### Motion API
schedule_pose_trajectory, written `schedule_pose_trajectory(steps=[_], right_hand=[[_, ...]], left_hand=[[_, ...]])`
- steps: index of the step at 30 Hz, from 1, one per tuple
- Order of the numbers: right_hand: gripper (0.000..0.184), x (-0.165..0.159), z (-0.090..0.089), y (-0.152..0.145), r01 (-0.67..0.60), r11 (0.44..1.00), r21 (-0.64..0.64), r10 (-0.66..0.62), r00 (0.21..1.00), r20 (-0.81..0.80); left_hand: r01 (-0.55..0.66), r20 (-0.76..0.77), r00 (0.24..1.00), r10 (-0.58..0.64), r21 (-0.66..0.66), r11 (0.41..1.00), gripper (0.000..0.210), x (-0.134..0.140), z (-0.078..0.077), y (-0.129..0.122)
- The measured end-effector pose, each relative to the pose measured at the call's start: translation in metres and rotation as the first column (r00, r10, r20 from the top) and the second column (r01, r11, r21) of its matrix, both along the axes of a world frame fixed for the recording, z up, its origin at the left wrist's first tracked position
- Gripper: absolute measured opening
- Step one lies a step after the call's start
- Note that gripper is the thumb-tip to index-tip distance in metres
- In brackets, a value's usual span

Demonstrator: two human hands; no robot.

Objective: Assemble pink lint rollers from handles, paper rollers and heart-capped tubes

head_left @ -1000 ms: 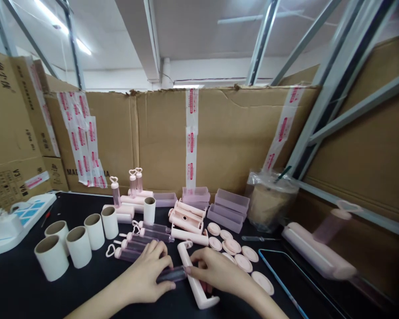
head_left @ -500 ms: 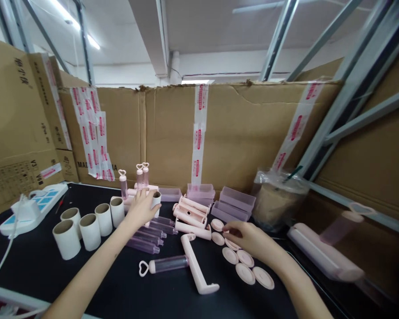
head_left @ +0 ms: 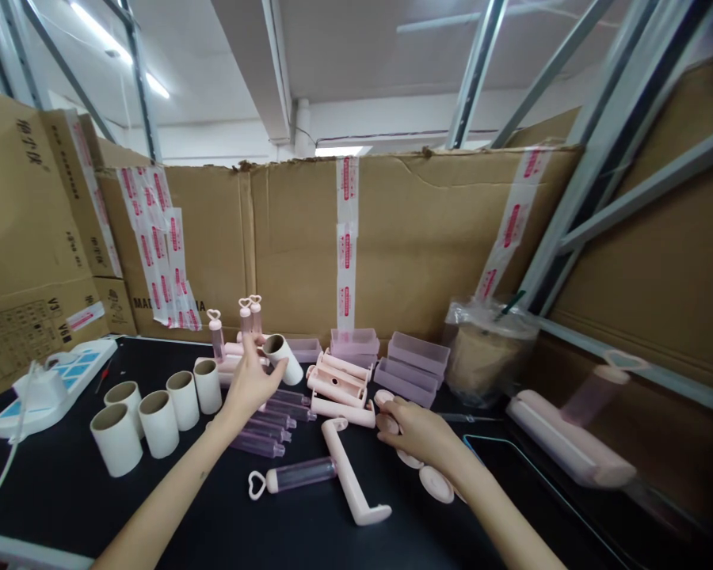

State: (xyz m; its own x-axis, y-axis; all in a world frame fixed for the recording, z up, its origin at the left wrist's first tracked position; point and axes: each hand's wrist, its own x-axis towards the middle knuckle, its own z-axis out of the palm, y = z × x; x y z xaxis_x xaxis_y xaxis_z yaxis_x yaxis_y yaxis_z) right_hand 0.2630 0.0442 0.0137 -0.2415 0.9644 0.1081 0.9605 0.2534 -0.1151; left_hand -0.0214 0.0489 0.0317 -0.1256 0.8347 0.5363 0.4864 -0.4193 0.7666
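My left hand grips a white cardboard-cored roll, now tilted, its open end facing up. Beyond the fingers stand pink tubes with heart-shaped handles. Clear purple tubes lie just below the hand. My right hand is curled over the pink round caps, with its fingertips on a cap; part of the cap is hidden. Another pink cap lies under the wrist. Between my arms are a pink roller holder and a clear tube with a heart handle.
Several white rolls stand at left, near a power strip. Pink holder parts and purple trays sit mid-table. A bagged cup and an assembled pink roller are at right. Cardboard walls the back.
My left hand has tipped the white roll and drawn it out from among the others. My right hand has shifted left over the caps. The view has moved slightly.
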Motion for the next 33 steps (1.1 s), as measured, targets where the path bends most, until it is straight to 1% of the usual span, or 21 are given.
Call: schedule_pose_trajectory(steps=[2,4,5,7,8,9,11,13,17,18,19,20,21,23,24,25,26,27,29,31,33], right_hand=[[0.027,0.0,-0.004,0.002,-0.006,1.0,-0.007,0.006,1.0,0.028],[0.028,0.001,-0.007,0.005,-0.014,1.0,-0.012,0.015,0.999,0.047],[0.029,0.001,-0.009,0.005,-0.016,1.0,-0.012,0.016,0.999,0.052],[0.028,0.001,-0.011,0.006,-0.012,1.0,-0.002,0.013,0.998,0.054],[0.027,0.0,-0.011,0.006,-0.009,1.0,0.005,0.009,0.999,0.052],[0.027,-0.001,-0.011,0.006,-0.005,1.0,0.012,0.005,0.999,0.048],[0.025,-0.004,-0.011,0.004,0.0,1.0,0.025,-0.001,0.999,0.037],[0.022,-0.005,-0.007,0.003,0.007,0.999,0.036,-0.008,1.0,0.018],[0.01,-0.001,0.007,-0.001,0.042,0.996,0.081,-0.039,0.998,-0.045],[0.011,0.0,0.01,-0.002,0.037,0.994,0.104,-0.026,0.994,-0.104],[0.012,-0.001,0.013,-0.003,0.018,0.991,0.129,0.009,0.979,-0.206],[0.013,-0.003,0.016,-0.004,-0.013,0.988,0.151,0.066,0.936,-0.347],[0.015,-0.006,0.017,-0.006,-0.058,0.984,0.166,0.136,0.851,-0.508],[0.02,-0.018,0.016,-0.011,-0.155,0.97,0.186,0.242,0.578,-0.779],[0.022,-0.026,0.014,-0.014,-0.192,0.964,0.186,0.254,0.447,-0.858],[0.024,-0.033,0.012,-0.017,-0.209,0.96,0.184,0.248,0.339,-0.907],[0.025,-0.04,0.01,-0.02,-0.212,0.96,0.184,0.236,0.256,-0.937],[0.025,-0.047,0.007,-0.023,-0.203,0.962,0.183,0.222,0.194,-0.956],[0.025,-0.056,0.004,-0.029,-0.186,0.967,0.176,0.197,0.104,-0.975],[0.025,-0.061,0.002,-0.032,-0.194,0.968,0.161,0.174,0.049,-0.984],[0.026,-0.064,0.0,-0.035,-0.205,0.968,0.146,0.153,0.02,-0.988]], left_hand=[[0.043,0.112,0.993,-0.043,0.008,0.999,0.046,0.002,0.0,-0.011],[0.161,0.299,0.943,-0.146,-0.027,0.987,0.049,0.003,-0.003,-0.021],[0.256,0.438,0.874,-0.208,-0.053,0.965,0.048,0.003,-0.005,-0.025],[0.445,0.7,0.661,-0.272,-0.074,0.892,0.044,0.002,-0.01,-0.031],[0.516,0.792,0.55,-0.265,-0.072,0.854,0.04,0.002,-0.013,-0.033],[0.562,0.851,0.466,-0.241,-0.074,0.823,0.036,0.001,-0.015,-0.034],[0.621,0.918,0.352,-0.182,-0.084,0.779,0.027,0.002,-0.019,-0.035],[0.653,0.944,0.301,-0.139,-0.098,0.751,0.02,0.002,-0.022,-0.035],[0.667,0.95,0.286,-0.125,-0.103,0.738,0.015,0.004,-0.023,-0.035],[0.667,0.951,0.283,-0.124,-0.103,0.738,0.016,0.004,-0.023,-0.036],[0.667,0.952,0.28,-0.124,-0.1,0.738,0.017,0.005,-0.022,-0.037],[0.667,0.953,0.277,-0.125,-0.097,0.739,0.018,0.005,-0.022,-0.038],[0.666,0.954,0.273,-0.125,-0.093,0.741,0.019,0.006,-0.022,-0.039],[0.664,0.955,0.266,-0.127,-0.086,0.743,0.021,0.008,-0.023,-0.041],[0.665,0.956,0.264,-0.126,-0.086,0.742,0.021,0.009,-0.023,-0.042],[0.668,0.957,0.264,-0.123,-0.089,0.739,0.021,0.01,-0.023,-0.043],[0.67,0.957,0.265,-0.118,-0.095,0.736,0.02,0.011,-0.023,-0.044],[0.67,0.958,0.264,-0.11,-0.1,0.736,0.02,0.012,-0.023,-0.045],[0.667,0.959,0.265,-0.104,-0.105,0.738,0.019,0.014,-0.023,-0.046],[0.666,0.956,0.27,-0.111,-0.103,0.739,0.021,0.015,-0.023,-0.047],[0.67,0.953,0.277,-0.12,-0.102,0.735,0.022,0.016,-0.022,-0.048]])
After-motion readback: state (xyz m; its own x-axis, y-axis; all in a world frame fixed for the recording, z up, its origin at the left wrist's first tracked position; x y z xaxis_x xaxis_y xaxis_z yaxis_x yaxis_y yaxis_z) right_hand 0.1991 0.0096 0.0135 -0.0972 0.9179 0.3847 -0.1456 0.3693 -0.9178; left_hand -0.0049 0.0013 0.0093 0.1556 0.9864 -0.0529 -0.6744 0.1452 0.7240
